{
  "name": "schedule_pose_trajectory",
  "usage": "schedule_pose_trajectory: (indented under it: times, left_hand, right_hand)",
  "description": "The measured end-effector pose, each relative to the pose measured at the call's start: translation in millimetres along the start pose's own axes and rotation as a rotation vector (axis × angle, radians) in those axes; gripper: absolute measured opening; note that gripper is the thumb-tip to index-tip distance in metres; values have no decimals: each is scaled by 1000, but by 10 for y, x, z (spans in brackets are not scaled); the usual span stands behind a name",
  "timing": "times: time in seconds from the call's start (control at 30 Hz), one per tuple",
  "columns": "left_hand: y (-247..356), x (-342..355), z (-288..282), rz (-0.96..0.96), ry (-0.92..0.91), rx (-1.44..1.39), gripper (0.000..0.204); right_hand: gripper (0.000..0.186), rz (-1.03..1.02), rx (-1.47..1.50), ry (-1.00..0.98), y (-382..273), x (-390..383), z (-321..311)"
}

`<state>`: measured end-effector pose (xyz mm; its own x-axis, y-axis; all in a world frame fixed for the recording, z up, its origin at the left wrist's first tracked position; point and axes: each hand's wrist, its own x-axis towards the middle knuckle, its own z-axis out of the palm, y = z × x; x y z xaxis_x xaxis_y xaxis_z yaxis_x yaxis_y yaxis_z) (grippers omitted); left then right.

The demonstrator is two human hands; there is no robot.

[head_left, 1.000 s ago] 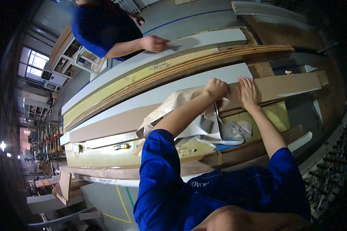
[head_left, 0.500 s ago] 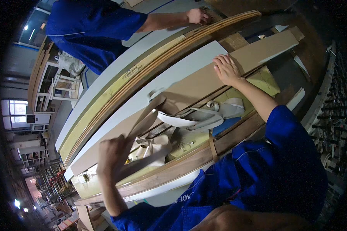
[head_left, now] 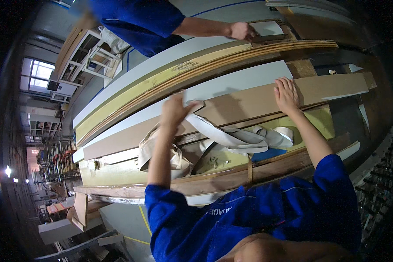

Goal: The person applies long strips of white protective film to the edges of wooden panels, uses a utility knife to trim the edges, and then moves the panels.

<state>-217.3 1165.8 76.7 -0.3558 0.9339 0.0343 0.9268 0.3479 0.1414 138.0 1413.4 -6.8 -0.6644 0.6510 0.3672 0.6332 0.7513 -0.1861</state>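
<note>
My right hand (head_left: 287, 95) lies flat, fingers spread, on a long brown-faced strip panel (head_left: 244, 102). My left hand (head_left: 174, 110) is over the same panel, left of the middle, slightly blurred. Its thumb stands away from the fingers and I see nothing gripped. Beside the thumb is a small grey-white piece with a dark edge (head_left: 197, 106). Curled white offcut strips (head_left: 222, 137) are heaped on the near side of the panel. More loose cream strips (head_left: 179, 161) are bunched beside my left forearm, which hides part of them.
Beyond the panel run a white board (head_left: 257, 72) and a stack of long thin boards (head_left: 222, 65). A co-worker's hand (head_left: 242, 31) is at the far side. A wooden rail (head_left: 214, 179) runs along the near edge. White frames (head_left: 102, 61) stand at the far left.
My left hand has moved up and right, and the long strip it held is no longer in it. My right hand stays on the panel. The view has shifted.
</note>
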Motion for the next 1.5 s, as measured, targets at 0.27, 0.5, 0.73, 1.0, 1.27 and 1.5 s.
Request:
schedule_pose_trajectory:
  times: [0.27, 0.5, 0.73, 1.0, 1.27, 1.5]
  left_hand:
    - [25, 307, 628, 346, 89, 190, 56]
    - [-7, 409, 386, 274, -289, 93, 48]
    - [-209, 326, 83, 345, -390, 79, 38]
    - [-1196, -218, -679, 98, -307, -69, 41]
    - [-2225, -656, -803, -536, -294, -338, 39]
    - [-3232, -654, -614, -189, -2, 402, 36]
  right_hand:
    - [34, 12, -42, -27, 10, -4, 50]
    - [34, -6, -48, -19, 3, -3, 42]
    - [33, -23, -30, -38, -35, -9, -46]
    - [31, -21, -67, -21, 14, -5, 5]
    - [32, -27, -6, -45, -10, 6, 18]
    - [31, 58, 7, -103, 26, -15, -84]
